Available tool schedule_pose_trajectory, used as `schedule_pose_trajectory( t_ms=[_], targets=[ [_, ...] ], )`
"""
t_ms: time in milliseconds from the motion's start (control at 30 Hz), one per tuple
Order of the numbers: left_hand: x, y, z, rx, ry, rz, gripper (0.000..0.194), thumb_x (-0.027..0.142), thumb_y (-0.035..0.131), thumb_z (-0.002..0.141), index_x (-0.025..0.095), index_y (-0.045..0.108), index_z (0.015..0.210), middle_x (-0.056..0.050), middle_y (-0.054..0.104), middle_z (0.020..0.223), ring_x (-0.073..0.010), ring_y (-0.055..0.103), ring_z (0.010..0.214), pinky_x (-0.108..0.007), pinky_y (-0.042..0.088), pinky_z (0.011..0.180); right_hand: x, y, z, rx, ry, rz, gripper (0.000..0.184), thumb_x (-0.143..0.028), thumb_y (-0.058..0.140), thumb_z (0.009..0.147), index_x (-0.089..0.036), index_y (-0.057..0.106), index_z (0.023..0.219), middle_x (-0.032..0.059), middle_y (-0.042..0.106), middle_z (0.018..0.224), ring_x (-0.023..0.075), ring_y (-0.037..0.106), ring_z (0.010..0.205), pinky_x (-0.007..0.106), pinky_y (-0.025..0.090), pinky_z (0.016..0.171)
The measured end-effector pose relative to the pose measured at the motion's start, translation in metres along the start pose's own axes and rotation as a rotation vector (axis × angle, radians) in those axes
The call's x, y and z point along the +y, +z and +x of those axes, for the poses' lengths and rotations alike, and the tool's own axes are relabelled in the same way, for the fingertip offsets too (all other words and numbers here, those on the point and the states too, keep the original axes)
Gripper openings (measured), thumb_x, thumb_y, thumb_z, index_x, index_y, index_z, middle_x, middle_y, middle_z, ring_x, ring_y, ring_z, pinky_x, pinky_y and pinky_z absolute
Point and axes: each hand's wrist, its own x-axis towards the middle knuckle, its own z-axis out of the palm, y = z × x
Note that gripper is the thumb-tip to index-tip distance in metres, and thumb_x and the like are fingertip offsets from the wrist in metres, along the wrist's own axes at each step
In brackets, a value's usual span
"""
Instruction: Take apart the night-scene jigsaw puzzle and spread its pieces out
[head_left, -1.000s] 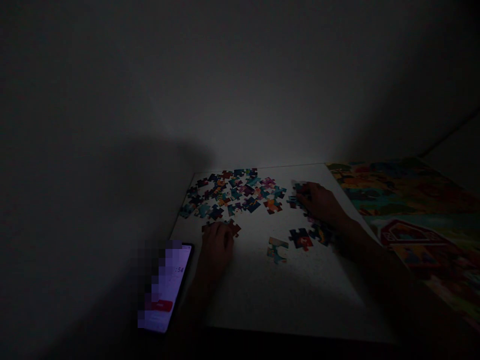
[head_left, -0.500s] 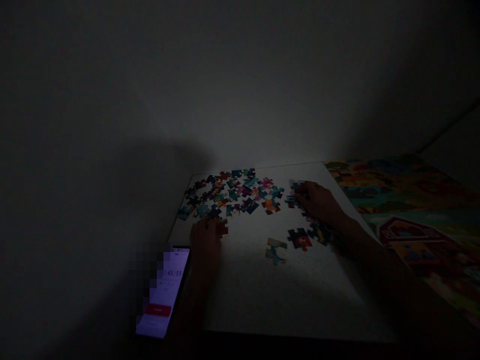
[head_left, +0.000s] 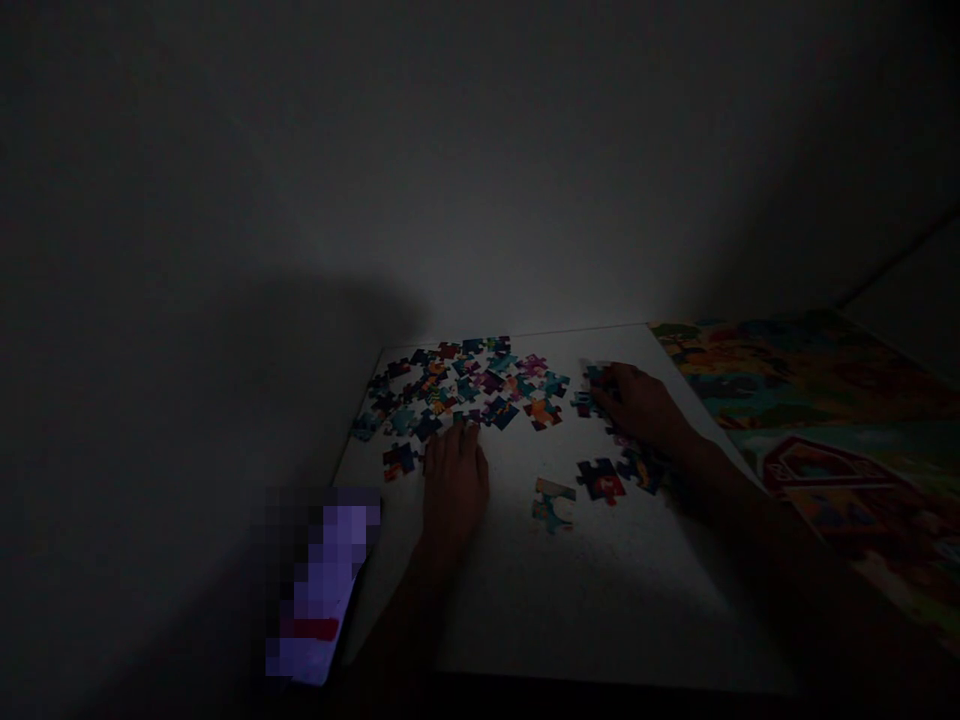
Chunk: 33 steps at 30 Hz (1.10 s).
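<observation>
Left hand (head_left: 454, 490) lies palm down and open on a white tabletop (head_left: 600, 610), fingertips at the near edge of a loose pile of jigsaw pieces (head_left: 457, 385). Right hand (head_left: 645, 405) curls over a small cluster of pieces (head_left: 589, 400) beside the pile; in the dim light, whether it grips any cannot be told. A joined group of pieces (head_left: 553, 505) and a dark piece (head_left: 600, 480) lie apart from the pile, nearer the person. A smartphone (head_left: 322, 590), its lit screen pixelated, sits left of the left forearm; a colourful printed picture (head_left: 810, 400) lies along the table's right side.
</observation>
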Motion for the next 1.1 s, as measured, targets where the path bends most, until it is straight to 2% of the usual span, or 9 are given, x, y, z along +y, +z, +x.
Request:
schedule_pose_trajectory(
  t_ms=[167, 333, 500, 733, 933, 1100],
  targets=[
    [-0.003, -0.001, -0.008, -0.001, 0.084, 0.026, 0.037, 0.018, 0.042, 0.097, 0.016, 0.06, 0.129, -0.014, 0.064, 0.129, -0.0284, 0.057, 0.123, -0.055, 0.037, 0.114, -0.001, -0.001, 0.0, -0.005, 0.018, -0.002, 0.024, -0.037, 0.052, 0.094, -0.018, 0.061, 0.106, 0.0131, 0.069, 0.108, 0.0276, 0.066, 0.099, 0.037, 0.048, 0.085],
    [0.009, -0.011, -0.012, 0.012, 0.061, 0.048, 0.034, 0.017, 0.045, 0.095, 0.015, 0.064, 0.124, -0.014, 0.066, 0.117, -0.0295, 0.059, 0.11, -0.051, 0.046, 0.102, -0.001, -0.001, 0.0, -0.014, 0.011, 0.001, 0.025, -0.037, 0.051, 0.094, -0.018, 0.061, 0.107, 0.014, 0.069, 0.11, 0.0289, 0.066, 0.101, 0.039, 0.048, 0.086],
    [0.012, -0.012, -0.015, -0.029, 0.105, 0.077, 0.035, 0.017, 0.046, 0.095, 0.013, 0.064, 0.125, -0.014, 0.065, 0.11, -0.0303, 0.058, 0.105, -0.048, 0.049, 0.094, -0.001, 0.0, 0.0, -0.008, 0.01, 0.001, 0.025, -0.037, 0.05, 0.095, -0.018, 0.061, 0.106, 0.0147, 0.069, 0.109, 0.0292, 0.065, 0.102, 0.039, 0.048, 0.086],
    [0.013, -0.009, -0.018, -0.003, 0.219, 0.069, 0.034, 0.014, 0.05, 0.092, 0.015, 0.064, 0.123, -0.01, 0.067, 0.105, -0.0244, 0.061, 0.095, -0.039, 0.052, 0.089, 0.001, 0.001, 0.0, 0.004, 0.005, -0.001, 0.023, -0.036, 0.052, 0.094, -0.017, 0.059, 0.106, 0.0133, 0.069, 0.107, 0.0274, 0.065, 0.099, 0.036, 0.046, 0.085],
    [0.018, -0.014, -0.017, 0.025, 0.345, 0.016, 0.033, 0.01, 0.05, 0.087, 0.015, 0.068, 0.114, -0.008, 0.067, 0.093, -0.0233, 0.061, 0.089, -0.037, 0.054, 0.083, 0.001, 0.002, 0.0, 0.006, 0.0, 0.011, 0.021, -0.035, 0.053, 0.093, -0.018, 0.059, 0.104, 0.0125, 0.069, 0.106, 0.0269, 0.065, 0.099, 0.037, 0.046, 0.085],
    [0.022, -0.015, -0.017, -0.023, 0.432, -0.04, 0.033, 0.011, 0.049, 0.087, 0.014, 0.067, 0.115, -0.008, 0.067, 0.093, -0.0221, 0.06, 0.088, -0.036, 0.054, 0.082, -0.001, 0.001, 0.001, -0.002, 0.016, -0.007, 0.025, -0.037, 0.051, 0.095, -0.016, 0.059, 0.106, 0.0142, 0.068, 0.106, 0.0275, 0.065, 0.097, 0.037, 0.045, 0.084]
  ],
)
